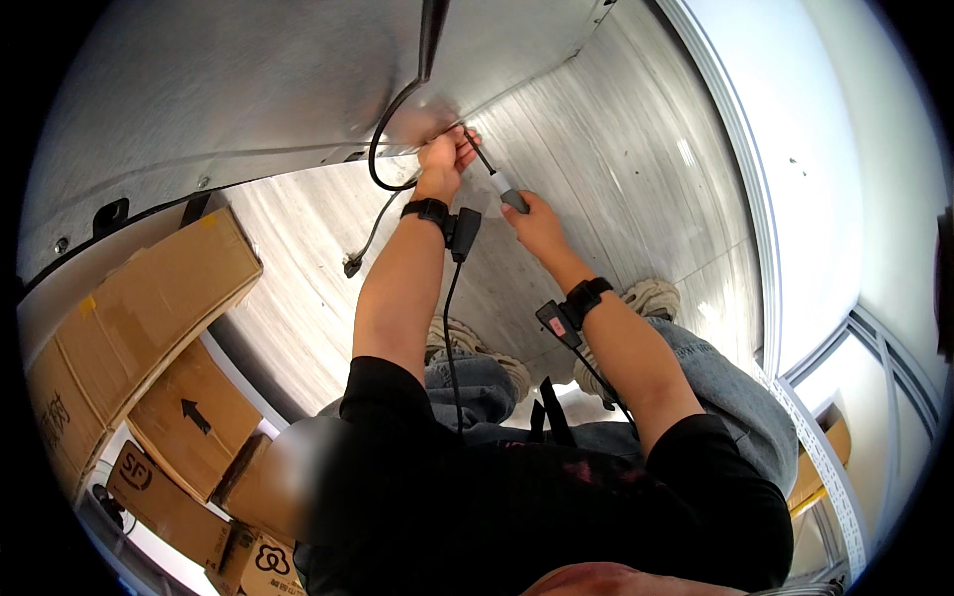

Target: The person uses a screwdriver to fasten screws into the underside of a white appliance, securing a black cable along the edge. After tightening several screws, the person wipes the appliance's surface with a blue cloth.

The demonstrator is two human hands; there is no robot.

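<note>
My right hand is closed round the grey and white handle of a screwdriver. The dark shaft points up and to the left, its tip at the lower edge of a large grey metal panel. At that same edge is my left hand, its fingers curled close together beside the tip. Whatever those fingers pinch, if anything, is too small to make out. A black cable hangs down the panel and loops beside my left wrist. A thinner cord ends in a plug on the floor.
Stacked cardboard boxes fill the left side. A white wall panel with a metal frame runs along the right. My shoes stand on the pale wood-patterned floor. Both wrists carry black strapped devices with cables trailing toward my body.
</note>
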